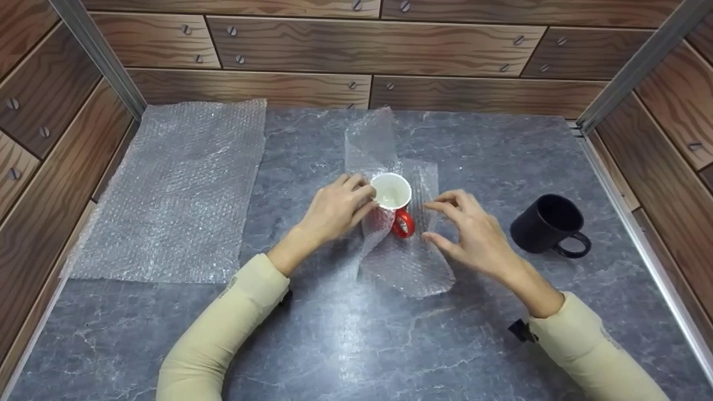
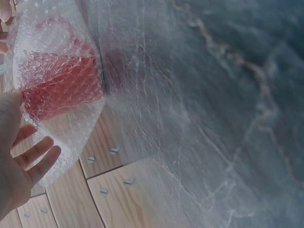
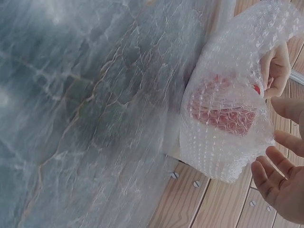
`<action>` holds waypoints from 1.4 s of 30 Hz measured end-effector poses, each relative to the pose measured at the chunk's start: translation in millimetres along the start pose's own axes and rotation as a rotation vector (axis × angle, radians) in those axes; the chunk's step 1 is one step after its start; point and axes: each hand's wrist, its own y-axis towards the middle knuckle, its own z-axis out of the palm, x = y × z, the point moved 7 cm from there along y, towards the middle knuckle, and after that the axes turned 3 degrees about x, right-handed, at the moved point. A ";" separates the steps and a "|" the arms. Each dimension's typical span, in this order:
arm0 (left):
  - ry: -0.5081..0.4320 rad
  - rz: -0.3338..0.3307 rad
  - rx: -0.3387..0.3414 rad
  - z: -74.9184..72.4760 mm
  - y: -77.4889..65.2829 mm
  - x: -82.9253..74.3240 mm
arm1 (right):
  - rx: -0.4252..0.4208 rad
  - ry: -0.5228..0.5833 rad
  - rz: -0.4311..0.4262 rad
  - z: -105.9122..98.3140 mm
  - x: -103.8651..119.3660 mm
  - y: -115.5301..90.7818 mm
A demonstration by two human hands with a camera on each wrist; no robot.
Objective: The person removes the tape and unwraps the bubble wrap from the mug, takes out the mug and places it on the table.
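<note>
A mug, white inside with a red handle (image 1: 403,224), stands in a sheet of bubble wrap (image 1: 409,273) near the middle of the table. Its red side shows through the wrap in both wrist views. My left hand (image 1: 337,209) pinches the wrap at the mug's left rim between thumb and fingers. On the other side, my right hand (image 1: 476,236) has its fingers spread and lightly bent, with the fingertips right at the wrap's right edge. Seen from the right wrist, the wrap (image 3: 213,147) rises around the mug and covers most of it.
A larger flat sheet of bubble wrap (image 1: 178,195) lies on the left of the grey marbled table (image 1: 356,345). To the right stands a black mug (image 1: 546,223), its handle toward the lower right. Wood-patterned walls (image 1: 379,47) and metal rails (image 1: 640,239) border the table.
</note>
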 end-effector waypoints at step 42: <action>-0.010 -0.006 0.001 -0.8 0.4 -0.3 | -0.016 -0.202 0.014 -17.3 -41.9 -20.3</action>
